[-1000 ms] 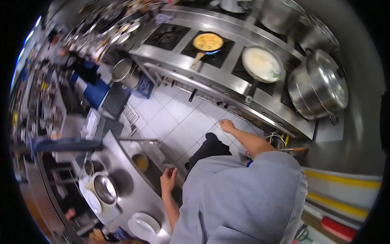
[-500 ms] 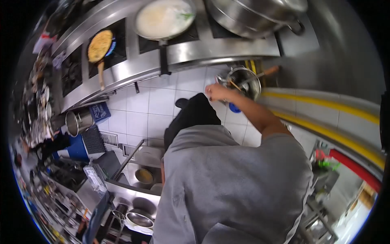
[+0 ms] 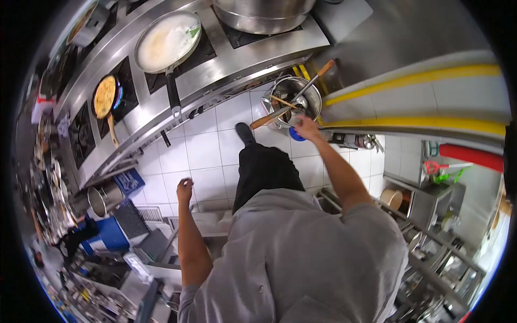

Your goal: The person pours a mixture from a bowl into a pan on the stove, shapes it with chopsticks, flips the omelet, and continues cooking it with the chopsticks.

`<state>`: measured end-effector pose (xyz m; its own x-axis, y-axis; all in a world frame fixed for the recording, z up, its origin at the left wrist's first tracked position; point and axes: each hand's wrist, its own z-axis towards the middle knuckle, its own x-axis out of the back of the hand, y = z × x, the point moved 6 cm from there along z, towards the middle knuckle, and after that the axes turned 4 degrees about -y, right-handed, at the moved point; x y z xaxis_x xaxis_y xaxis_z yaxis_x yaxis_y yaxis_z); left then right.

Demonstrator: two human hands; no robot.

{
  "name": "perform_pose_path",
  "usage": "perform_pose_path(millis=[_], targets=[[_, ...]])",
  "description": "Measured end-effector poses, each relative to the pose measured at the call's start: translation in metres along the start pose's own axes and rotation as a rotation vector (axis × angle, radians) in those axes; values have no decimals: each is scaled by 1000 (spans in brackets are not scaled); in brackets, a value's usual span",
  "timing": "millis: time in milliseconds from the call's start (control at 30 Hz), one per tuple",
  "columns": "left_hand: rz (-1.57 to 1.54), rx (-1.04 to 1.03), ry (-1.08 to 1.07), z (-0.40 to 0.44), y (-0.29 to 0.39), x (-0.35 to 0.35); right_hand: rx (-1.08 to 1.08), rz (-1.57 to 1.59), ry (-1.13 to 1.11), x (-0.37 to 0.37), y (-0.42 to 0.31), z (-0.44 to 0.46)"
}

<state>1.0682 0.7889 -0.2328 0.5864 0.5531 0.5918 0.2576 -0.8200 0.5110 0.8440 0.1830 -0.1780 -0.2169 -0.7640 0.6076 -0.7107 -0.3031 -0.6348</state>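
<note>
My right hand [image 3: 307,128] is at the near right side of a metal pot [image 3: 320,102], its fingers apart and nothing visible in them. Whether it touches the rim I cannot tell. Long tools stand in the pot. One wooden handle [image 3: 264,121] leans out over the near left rim, and another wooden handle [image 3: 325,68] sticks out at the far right. Something blue [image 3: 296,134] shows below the pot. Well off to the left, my left hand [image 3: 184,189] hangs above the floor with its fingers curled in and no object visible.
On the stove [image 3: 231,63] ahead are a pan of whitish liquid [image 3: 169,43], a small pan with a flat yellow food [image 3: 105,97] over a blue flame, and a large pot [image 3: 264,16]. Yellow rails [image 3: 409,89] run along the right. Another person is far left.
The view has shifted, and my left hand has come into view. My right hand has moved from the pot's left to its near right side, and the near wooden handle now shows.
</note>
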Motion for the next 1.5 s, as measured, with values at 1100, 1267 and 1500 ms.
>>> perform_pose_path(millis=[1100,1267,1500], targets=[[655,-821,-574,-78,232,-224,172,-871,-380,164,13,-93],[-373,103,-219,-219,10,15,303,-1023,-533,182,-209,-127],[-715,247,776,-334,-131,179,977,-415,-323,-27,-452,-149]])
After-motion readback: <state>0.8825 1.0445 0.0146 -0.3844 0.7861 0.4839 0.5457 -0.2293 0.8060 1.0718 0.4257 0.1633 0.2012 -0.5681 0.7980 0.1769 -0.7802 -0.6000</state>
